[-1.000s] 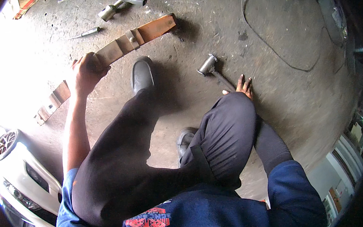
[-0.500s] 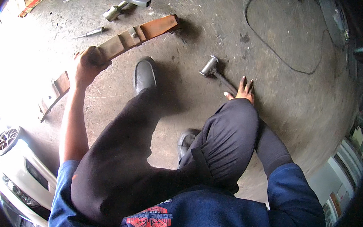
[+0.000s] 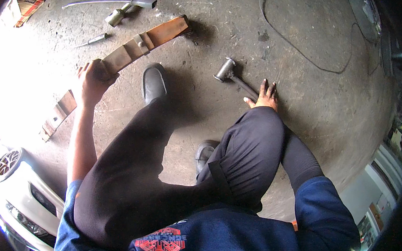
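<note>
A long, curved, rusty leaf spring [image 3: 122,55] with clamp bands lies slantwise across the left side. My left hand [image 3: 94,80] is wrapped round it near its middle, fingers closed. Beyond my right knee, my right hand [image 3: 266,99] has its fingers spread and stretched out, low by the floor. It is beside the handle of a heavy sledgehammer [image 3: 227,69], whose metal head rests on the concrete. The handle's end is hidden behind my hand and knee, so I cannot tell whether the palm touches it.
A screwdriver [image 3: 97,39] and a long metal bar tool [image 3: 115,18] lie at the far left. A dark cable [image 3: 294,46] loops over the floor [image 3: 209,115] at right. My grey shoe [image 3: 154,82] stands close to the spring. A white car [image 3: 27,196] is at left.
The whole view has shifted slightly, so the floor things appear a little further left. Both hands keep about the same places and the same finger shapes.
</note>
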Tool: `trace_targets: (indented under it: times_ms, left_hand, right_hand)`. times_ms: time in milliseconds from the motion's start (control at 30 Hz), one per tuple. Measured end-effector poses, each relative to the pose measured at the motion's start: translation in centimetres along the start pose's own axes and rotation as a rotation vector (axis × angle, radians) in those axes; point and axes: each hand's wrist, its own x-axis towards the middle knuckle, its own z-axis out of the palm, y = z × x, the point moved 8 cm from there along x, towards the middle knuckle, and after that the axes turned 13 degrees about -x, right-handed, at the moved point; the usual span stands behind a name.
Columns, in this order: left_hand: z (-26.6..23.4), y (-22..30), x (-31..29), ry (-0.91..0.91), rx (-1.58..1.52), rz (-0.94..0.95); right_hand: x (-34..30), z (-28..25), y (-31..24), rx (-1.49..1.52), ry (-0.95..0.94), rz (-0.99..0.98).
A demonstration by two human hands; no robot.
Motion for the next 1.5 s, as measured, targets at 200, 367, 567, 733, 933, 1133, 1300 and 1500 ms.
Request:
trace_targets:
  times_ms: [200, 367, 567, 733, 933, 1133, 1300, 1500]
  left_hand:
    - [-0.4, 0.5, -0.1, 0.012, -0.022, 0.005]
    - [0.0, 0.3, 0.0, -0.012, -0.049, -0.009]
    - [-0.4, 0.5, -0.2, -0.002, -0.029, -0.002]
    - [-0.3, 0.7, -0.2, -0.003, -0.012, 0.016]
    - [-1.0, 1.3, 0.0, 0.008, -0.007, 0.027]
    - [-1.8, 2.1, 0.3, -0.047, 0.082, 0.011]
    - [-0.7, 1.2, 1.0, -0.217, 0.064, -0.059]
    - [-0.8, 1.1, 1.6, -0.281, 0.052, -0.123]
  right_hand:
    - [-0.1, 0.2, 0.0, 0.033, -0.010, 0.000]
    - [-0.1, -0.1, -0.1, 0.015, 0.032, -0.006]
    - [-0.1, 0.2, -0.1, 0.018, 0.018, -0.007]
    - [-0.2, 0.0, 0.0, -0.004, 0.054, -0.004]
    - [-0.3, -0.5, 0.0, 0.043, 0.006, -0.001]
    - [-0.5, -0.9, -0.2, 0.023, 0.060, -0.020]
    - [-0.4, -0.3, 0.1, 0.010, 0.075, -0.030]
    - [-0.2, -0.1, 0.3, 0.015, -0.017, 0.026]
